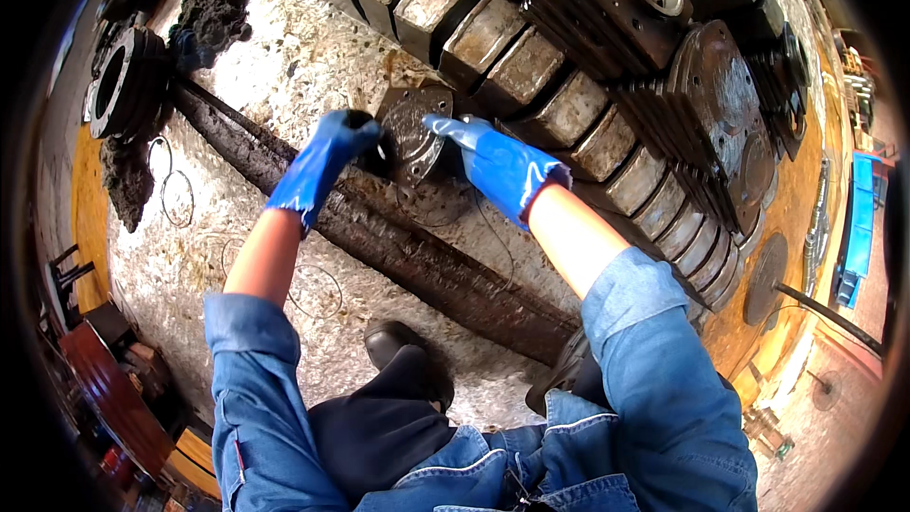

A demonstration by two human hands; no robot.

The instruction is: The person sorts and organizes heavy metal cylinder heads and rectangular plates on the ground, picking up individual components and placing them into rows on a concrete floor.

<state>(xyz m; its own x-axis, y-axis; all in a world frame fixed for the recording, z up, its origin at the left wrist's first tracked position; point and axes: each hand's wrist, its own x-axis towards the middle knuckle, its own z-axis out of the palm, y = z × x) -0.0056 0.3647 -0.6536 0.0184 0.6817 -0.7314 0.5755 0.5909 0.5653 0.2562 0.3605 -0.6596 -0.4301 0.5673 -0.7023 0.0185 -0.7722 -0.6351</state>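
Between my hands is a dark, greasy metal plate [414, 137] with a rounded face and small holes near its rim. My right hand [483, 156], in a blue rubber glove, grips the plate's right edge, its forefinger reaching over the face. Left of the plate, my left hand [334, 154], gloved alike, is closed. Something dark shows at its fingertips, but I cannot make out what it is. Just beyond the plate runs a long row of thick metal blocks [483, 38].
Dark flanged plates [716, 95] are stacked at the right. A long dark beam [417, 251] crosses the stained floor before my feet. At the left lie a thick metal ring [126, 83], a dark clump [210, 17] and thin wire loops [176, 197].
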